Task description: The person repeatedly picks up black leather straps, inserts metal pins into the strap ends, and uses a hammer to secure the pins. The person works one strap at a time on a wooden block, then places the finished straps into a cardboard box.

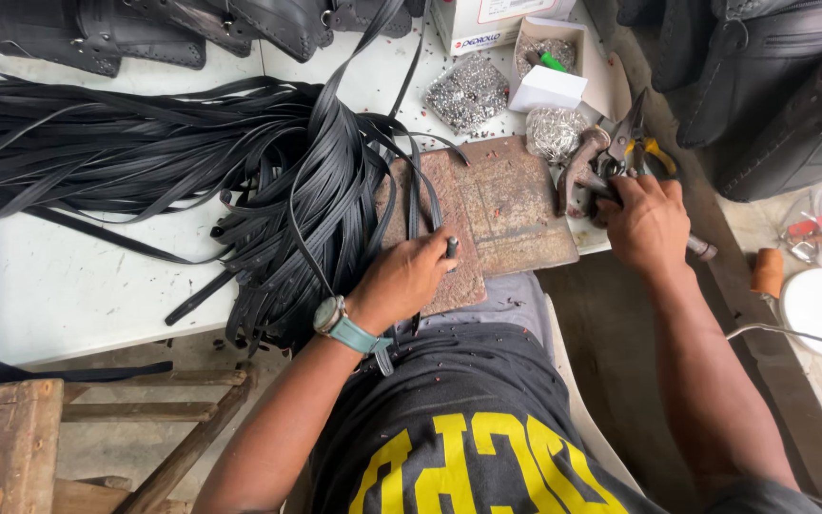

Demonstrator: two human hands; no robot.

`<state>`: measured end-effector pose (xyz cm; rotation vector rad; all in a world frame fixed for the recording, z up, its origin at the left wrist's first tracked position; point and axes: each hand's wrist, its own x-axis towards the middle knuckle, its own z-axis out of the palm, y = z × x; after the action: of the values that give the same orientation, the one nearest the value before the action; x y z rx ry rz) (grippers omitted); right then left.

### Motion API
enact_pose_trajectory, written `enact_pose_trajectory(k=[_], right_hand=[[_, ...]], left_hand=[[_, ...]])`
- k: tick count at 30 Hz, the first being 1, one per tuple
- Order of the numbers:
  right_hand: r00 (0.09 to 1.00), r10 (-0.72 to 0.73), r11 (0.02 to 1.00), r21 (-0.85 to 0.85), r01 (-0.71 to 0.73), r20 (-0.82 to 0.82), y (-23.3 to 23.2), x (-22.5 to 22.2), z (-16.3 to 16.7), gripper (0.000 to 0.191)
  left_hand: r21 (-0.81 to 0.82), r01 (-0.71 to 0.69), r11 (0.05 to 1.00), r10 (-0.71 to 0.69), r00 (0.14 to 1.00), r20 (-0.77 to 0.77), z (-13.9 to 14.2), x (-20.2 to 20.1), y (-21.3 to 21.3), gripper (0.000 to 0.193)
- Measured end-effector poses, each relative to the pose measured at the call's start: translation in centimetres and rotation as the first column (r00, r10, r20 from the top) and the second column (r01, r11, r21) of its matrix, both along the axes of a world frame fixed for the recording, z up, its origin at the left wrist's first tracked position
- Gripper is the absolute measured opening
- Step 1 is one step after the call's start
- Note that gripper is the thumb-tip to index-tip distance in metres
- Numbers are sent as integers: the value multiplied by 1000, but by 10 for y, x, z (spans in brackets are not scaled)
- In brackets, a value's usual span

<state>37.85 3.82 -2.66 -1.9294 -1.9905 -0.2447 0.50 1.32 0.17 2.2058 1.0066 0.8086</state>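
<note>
Straps (335, 190) of black leather lie in a big loose bunch on the white counter (68, 276), and one thin strap end (450, 247) sticks up between the fingers of the left hand (411, 276). That hand's grip is curled tight, pinching the strap end and pressing it down on a worn brown board (516, 205). The rest of the bunch sits just to the left of the hand and spreads far across the counter. A watch with a teal band (340, 324) is on the left wrist.

The right hand (647, 224) is at the counter's right edge, closed around a dark tool handle (701, 247) — the fingers are wrapped over it, touching a pile of pliers and snips (611, 157). Just past the tools sit little heaps of shiny silver bits (468, 90) and a small white box (549, 88). Black bags (145, 29) lie at the far edge of the counter.
</note>
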Motion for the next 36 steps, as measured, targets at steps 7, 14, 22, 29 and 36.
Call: enact_pose_trajectory(k=[7,14,22,29,36], right_hand=[[876,67,998,50,-49,-477,-13,-13,43,32],[340,326,935,353,19,-882,-50,-51,110,22],[940,269,947,236,-219,-211,-54,-66,161,17],[878,399,917,127,-378,-265,-70,-78,145,14],[987,143,986,-71,-149,-76,-43,-33,88,22]], left_hand=[[200,-48,979,52,999,-14,1,4,-11,24],[186,-47,981,63,995,-80,-7,5,-13,25],[234,-81,969,82,997,5,1,8,-13,25],[309,-29,951,22,999,28,-5,6,-15,33],[-185,-190,964,237,929,285,-7,2,-17,15]])
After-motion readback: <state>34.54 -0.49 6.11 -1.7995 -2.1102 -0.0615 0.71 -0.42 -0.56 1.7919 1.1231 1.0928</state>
